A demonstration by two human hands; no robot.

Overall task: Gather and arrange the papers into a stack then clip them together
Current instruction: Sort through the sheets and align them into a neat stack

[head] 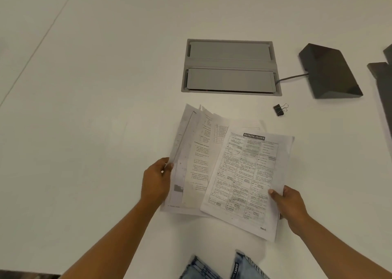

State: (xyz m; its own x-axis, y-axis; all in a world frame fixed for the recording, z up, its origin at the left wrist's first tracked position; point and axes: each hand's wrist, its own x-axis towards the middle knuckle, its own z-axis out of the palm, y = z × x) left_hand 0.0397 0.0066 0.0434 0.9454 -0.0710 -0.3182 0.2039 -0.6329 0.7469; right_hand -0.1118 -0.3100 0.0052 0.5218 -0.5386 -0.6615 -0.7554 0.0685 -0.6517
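White table (84,130), loose papers (222,168) fanning out above it — the left hand (156,183) is pinching their left edge, the right hand (290,206) gripping the lower right corner, likely squaring them up. Black clip (279,109) is waiting beyond — just within reach.

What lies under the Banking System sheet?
Under the Banking System sheet, other printed papers fan out leftward; their right portions are covered, so the count is unclear.

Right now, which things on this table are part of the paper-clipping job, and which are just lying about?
Part of the job:
papers, held by left hand and right hand
binder clip

Just lying about:
grey cable hatch
dark wedge-shaped box with cable
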